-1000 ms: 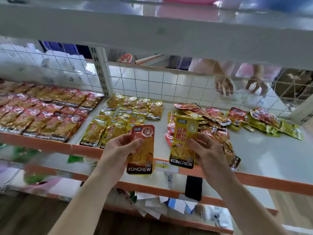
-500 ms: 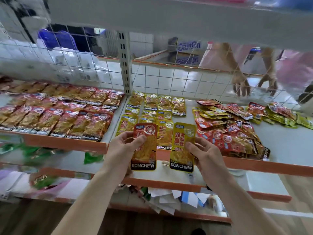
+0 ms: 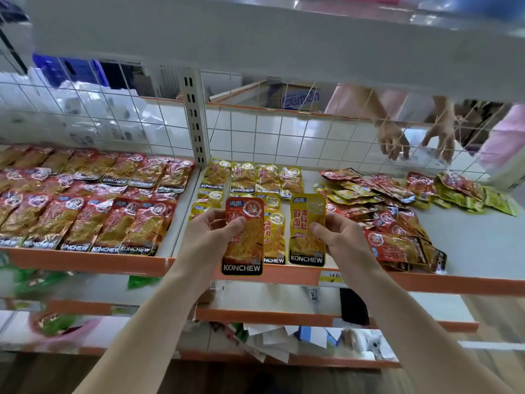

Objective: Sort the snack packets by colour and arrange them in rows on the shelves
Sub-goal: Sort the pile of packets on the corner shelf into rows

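1. White shelf [image 3: 468,251] with an orange front lip and a wire grid back [image 3: 284,137]. Both hands are at its front edge.
2. On the left hand [image 3: 210,237], the fingers [image 3: 235,226] are curled on a red packet [image 3: 247,251], thumb across its face, the rest behind. Packet is upright, KONCHEW end down, over the lip.
3. On the right hand [image 3: 341,237], the fingers [image 3: 318,230] pinch a yellow packet [image 3: 306,217] at its right edge, thumb on the front. It is upright, just beside the red one, not touching.
4. Left of the left fingers: red rows [image 3: 85,203], overlapping, filling the neighbouring bay.
5. Just beyond both sets of fingers: yellow rows [image 3: 250,177], partly hidden by the held packets.
6. Right of the right fingers: loose mixed pile [image 3: 383,211], red and yellow together. A smaller heap [image 3: 466,191] lies farther right, near the grid.
7. Past the grid, beyond the right fingers: another person's hands [image 3: 395,143], pointing down. Can't tell what they touch.
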